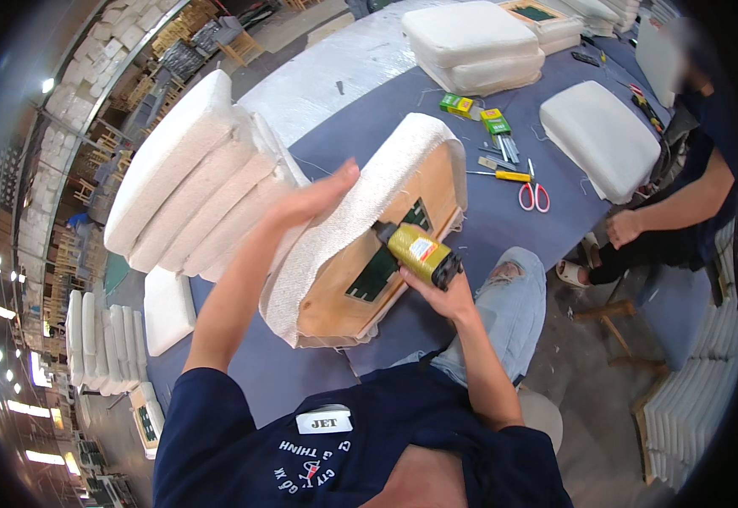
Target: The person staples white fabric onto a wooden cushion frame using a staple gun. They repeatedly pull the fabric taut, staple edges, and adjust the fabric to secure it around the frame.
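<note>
A white upholstered seat cushion [390, 165] stands tilted on its edge in front of me. Its wooden frame [322, 311] and dark green webbing [367, 278] face toward my right side. My left hand [322, 193] lies along the cushion's white fabric side with fingers stretched out. My right hand [447, 296] is wrapped round a yellow and black staple gun [420, 252]. The gun's nose is over the webbing; whether it touches the frame I cannot tell.
Stacked white cushions [208, 178] rise at my left, more cushions [475, 46] at the back. On the blue table [521, 229] lie red-handled scissors [534, 196], a yellow-handled screwdriver [513, 176], staple strips [506, 150] and small green boxes [494, 121]. A co-worker [699, 186] sits at right near another cushion [599, 140].
</note>
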`<move>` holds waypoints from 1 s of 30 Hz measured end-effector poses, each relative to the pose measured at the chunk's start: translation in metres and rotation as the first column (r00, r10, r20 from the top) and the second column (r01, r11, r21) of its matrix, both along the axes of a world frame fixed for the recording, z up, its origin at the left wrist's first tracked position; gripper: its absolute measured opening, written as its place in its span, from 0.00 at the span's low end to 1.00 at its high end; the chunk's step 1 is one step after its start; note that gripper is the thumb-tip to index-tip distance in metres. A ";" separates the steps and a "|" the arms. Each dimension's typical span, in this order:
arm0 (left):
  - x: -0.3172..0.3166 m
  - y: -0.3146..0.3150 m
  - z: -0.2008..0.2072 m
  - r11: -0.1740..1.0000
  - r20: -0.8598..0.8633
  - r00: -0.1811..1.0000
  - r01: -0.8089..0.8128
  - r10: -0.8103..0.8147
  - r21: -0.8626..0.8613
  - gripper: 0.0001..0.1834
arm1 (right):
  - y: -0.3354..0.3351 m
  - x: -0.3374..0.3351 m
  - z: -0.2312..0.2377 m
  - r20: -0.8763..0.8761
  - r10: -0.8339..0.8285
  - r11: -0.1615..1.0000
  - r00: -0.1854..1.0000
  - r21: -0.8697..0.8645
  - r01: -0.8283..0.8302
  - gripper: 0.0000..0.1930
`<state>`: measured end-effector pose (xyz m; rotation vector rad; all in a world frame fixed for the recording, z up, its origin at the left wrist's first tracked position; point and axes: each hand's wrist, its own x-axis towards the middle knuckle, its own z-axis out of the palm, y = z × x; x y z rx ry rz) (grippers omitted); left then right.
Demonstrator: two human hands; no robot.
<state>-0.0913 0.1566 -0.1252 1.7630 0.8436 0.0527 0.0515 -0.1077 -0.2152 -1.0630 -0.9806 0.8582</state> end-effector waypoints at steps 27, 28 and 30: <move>0.011 -0.109 0.026 0.400 -0.336 0.942 0.305 0.007 0.864 0.41 | 0.011 0.020 0.013 0.004 -0.064 0.998 0.998 -0.030 0.064 0.23; 0.012 -0.110 0.027 0.413 -0.352 0.936 0.317 0.010 0.854 0.42 | 0.010 0.019 0.013 0.000 -0.057 0.998 0.998 -0.022 0.057 0.23; 0.013 -0.111 0.031 0.440 -0.385 0.923 0.339 0.017 0.832 0.45 | 0.010 0.017 0.014 0.051 -0.057 0.998 0.997 0.028 0.056 0.24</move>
